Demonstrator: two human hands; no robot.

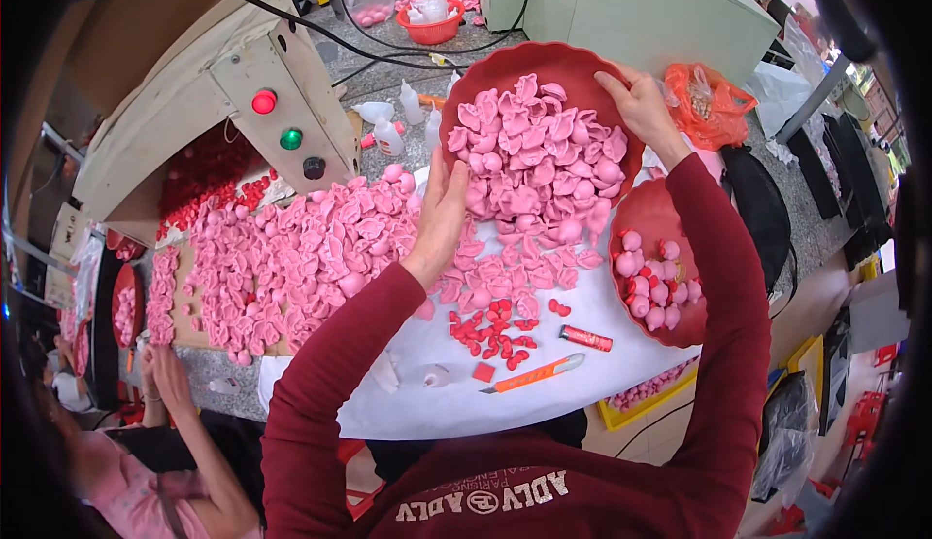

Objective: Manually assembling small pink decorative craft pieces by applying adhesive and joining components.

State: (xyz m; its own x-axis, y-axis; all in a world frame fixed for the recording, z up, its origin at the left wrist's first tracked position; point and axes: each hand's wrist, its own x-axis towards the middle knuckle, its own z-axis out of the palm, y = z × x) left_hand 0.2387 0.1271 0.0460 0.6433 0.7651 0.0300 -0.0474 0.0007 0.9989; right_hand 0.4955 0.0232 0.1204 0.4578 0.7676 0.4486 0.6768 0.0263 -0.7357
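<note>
A round red tray with a scalloped rim (pixel 505 65) is tilted over the white-covered table (pixel 398 408). Pink shell-like plastic pieces (pixel 539 170), some with rounded ends, fill it and reach down over its near edge to a loose pile below. My right hand (pixel 641 112) grips the tray's far right rim, thumb on the inside. At the left rim, my left hand (pixel 442 214) holds the tray, its fingers partly hidden. Left of it spreads a large heap of similar pink pieces (pixel 291 257). Small red pieces (pixel 495 330) lie in front of the tray.
An orange utility knife (pixel 534 374) and a red cylinder (pixel 585 338) lie near the table's front. A second red tray (pixel 641 214) holds pink ball-shaped parts. White squeeze bottles (pixel 388 136) stand behind the heap, beside a machine with buttons (pixel 291 138). A co-worker's hands (pixel 167 374) are at left.
</note>
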